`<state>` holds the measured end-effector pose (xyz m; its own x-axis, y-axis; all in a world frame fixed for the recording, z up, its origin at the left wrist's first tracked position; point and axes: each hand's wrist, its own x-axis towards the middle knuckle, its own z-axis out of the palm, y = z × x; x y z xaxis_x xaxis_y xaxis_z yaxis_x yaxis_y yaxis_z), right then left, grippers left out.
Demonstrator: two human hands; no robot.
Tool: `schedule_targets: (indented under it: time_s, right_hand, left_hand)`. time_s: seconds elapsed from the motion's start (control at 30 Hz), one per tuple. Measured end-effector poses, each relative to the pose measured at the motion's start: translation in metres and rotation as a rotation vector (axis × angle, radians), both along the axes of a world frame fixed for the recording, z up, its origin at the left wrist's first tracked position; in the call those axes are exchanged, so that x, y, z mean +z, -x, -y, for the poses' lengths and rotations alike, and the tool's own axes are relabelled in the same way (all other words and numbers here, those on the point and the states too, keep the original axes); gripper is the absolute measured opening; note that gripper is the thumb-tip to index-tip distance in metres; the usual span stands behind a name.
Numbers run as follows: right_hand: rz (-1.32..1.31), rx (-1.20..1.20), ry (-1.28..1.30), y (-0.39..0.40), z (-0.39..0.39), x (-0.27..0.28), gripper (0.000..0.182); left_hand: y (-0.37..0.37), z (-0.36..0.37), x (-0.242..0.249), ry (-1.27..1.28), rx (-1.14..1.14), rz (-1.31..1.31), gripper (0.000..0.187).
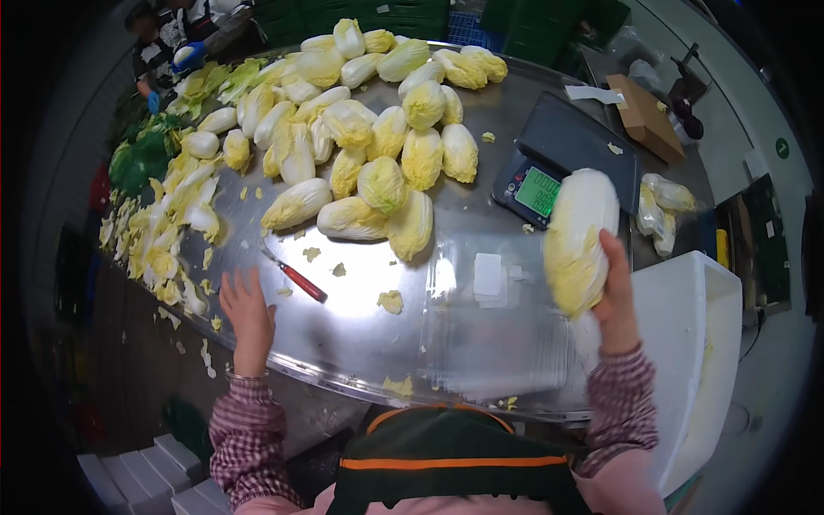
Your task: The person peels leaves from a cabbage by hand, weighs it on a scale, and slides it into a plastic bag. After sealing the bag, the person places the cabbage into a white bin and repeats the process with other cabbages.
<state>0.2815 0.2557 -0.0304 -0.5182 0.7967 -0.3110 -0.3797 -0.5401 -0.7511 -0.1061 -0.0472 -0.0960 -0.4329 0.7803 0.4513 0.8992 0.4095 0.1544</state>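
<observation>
My right hand [614, 287] is wrapped round a large napa cabbage [585, 232], held up in front of the digital scale [539, 190] with its green lit display. My left hand [247, 309] is empty, its fingers spread over the near left edge of the metal table [352, 326]. Just right of that hand lies a knife [302, 281] with a red handle and a curved tip. Many pale yellow cabbages [421, 159] are heaped across the far middle of the table. A stack of clear plastic bags [498, 343] lies near the table's front edge.
Loose trimmed leaves [172, 232] cover the table's left side. A white foam box [699, 360] stands at the right, near bagged cabbages [661, 215] and a cardboard box [645, 118]. At the far left is another person [159, 51] wearing blue gloves. Green crates [386, 17] stand behind.
</observation>
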Motion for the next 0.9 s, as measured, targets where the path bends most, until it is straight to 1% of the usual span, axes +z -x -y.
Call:
schedule_targets:
  time_s: [0.03,0.07,0.1,0.13,0.17,0.2,0.23,0.27,0.3,0.33,0.37,0.4,0.43,0.47,0.53,0.57,0.63,0.67,0.7,0.73,0.77,0.8,0.83,0.87,0.9]
  right_hand:
    - [0.107,0.014,-0.082,-0.013,-0.035,-0.003,0.055]
    - [0.351,-0.018,-0.233,-0.02,-0.068,0.001,0.058]
    - [0.658,-0.086,-0.435,-0.016,-0.088,0.014,0.065]
    - [1.048,-0.177,-0.772,-0.023,-0.129,0.002,0.073]
    - [1.244,-0.243,-1.128,-0.028,-0.168,-0.014,0.081]
    - [1.238,-0.243,-1.135,-0.018,-0.179,-0.011,0.081]
    - [1.59,-0.209,-1.102,-0.005,-0.186,-0.007,0.083]
    - [1.943,-0.17,-1.041,0.003,-0.194,-0.004,0.086]
    - [2.036,-0.154,-1.077,0.002,-0.209,-0.017,0.085]
    - [2.033,-0.162,-1.089,0.004,-0.219,-0.027,0.085]
    - [2.081,-0.115,-1.106,0.004,-0.225,-0.036,0.084]
    - [2.133,-0.063,-1.116,0.0,-0.228,-0.043,0.083]
    - [2.136,-0.012,-1.083,0.002,-0.221,-0.042,0.083]
    - [2.146,-0.01,-1.073,-0.001,-0.217,-0.049,0.083]
    - [2.099,-0.376,-1.512,-0.011,-0.202,-0.064,0.081]
    - [1.896,-0.342,-1.462,-0.01,-0.17,-0.052,0.073]
    - [1.362,-0.333,-1.446,-0.035,-0.094,-0.047,0.066]
    - [1.261,-0.39,-1.406,-0.039,-0.042,-0.048,0.064]
    - [1.22,-0.465,-1.299,-0.05,0.009,-0.066,0.065]
    - [1.175,-0.519,-1.117,-0.059,0.054,-0.092,0.067]
    - [1.086,-0.53,-0.823,-0.058,0.095,-0.118,0.07]
    - [0.872,-0.438,-0.428,-0.048,0.128,-0.123,0.074]
    - [0.784,-0.322,-0.277,-0.037,0.149,-0.128,0.071]
    - [0.686,-0.209,-0.13,-0.031,0.163,-0.132,0.069]
    - [0.679,-0.218,-0.124,-0.031,0.17,-0.138,0.069]
  left_hand:
    - [-0.009,-0.002,-0.003,0.046,-0.019,0.025,0.027]
    - [-0.021,-0.007,-0.008,0.097,-0.04,0.056,0.027]
    - [-0.047,-0.018,-0.018,0.099,0.047,0.764,0.024]
    - [-0.074,-0.027,-0.038,0.162,-0.079,0.975,0.024]
    - [-0.112,-0.043,-0.047,0.195,-0.3,0.714,0.024]
    - [-0.146,-0.063,-0.042,0.328,-0.498,0.638,0.025]
    - [-0.17,-0.077,-0.052,0.283,-0.741,0.718,0.024]
    - [-0.198,-0.084,-0.078,0.314,-0.812,0.793,0.023]
    - [-0.222,-0.092,-0.101,0.306,-0.865,0.659,0.022]
    - [-0.237,-0.099,-0.117,0.296,-0.913,0.526,0.022]
    - [-0.24,-0.102,-0.125,0.288,-0.911,0.526,0.022]
    - [-0.243,-0.102,-0.133,0.262,-0.884,0.459,0.019]
    - [-0.246,-0.103,-0.139,0.238,-0.858,0.394,0.017]
    - [-0.244,-0.103,-0.15,0.239,-0.867,0.4,0.017]
    - [-0.241,-0.103,-0.167,0.252,-0.91,0.577,0.015]
    - [-0.242,-0.101,-0.167,0.256,-0.923,0.583,0.015]
    - [-0.237,-0.108,-0.164,0.286,-0.778,0.921,0.018]
    - [-0.236,-0.113,-0.155,0.287,-0.792,0.92,0.018]
    - [-0.236,-0.117,-0.139,0.296,-0.53,1.319,0.018]
    - [-0.238,-0.12,-0.124,0.299,-0.227,1.695,0.017]
    - [-0.242,-0.123,-0.111,0.303,-0.233,1.699,0.017]
    - [-0.247,-0.123,-0.1,0.109,-0.412,1.425,0.013]
    - [-0.248,-0.121,-0.093,-0.071,-0.575,1.132,0.008]
    - [-0.248,-0.12,-0.09,-0.058,-0.582,1.127,0.008]
    - [-0.247,-0.12,-0.087,-0.012,-0.701,1.004,0.009]
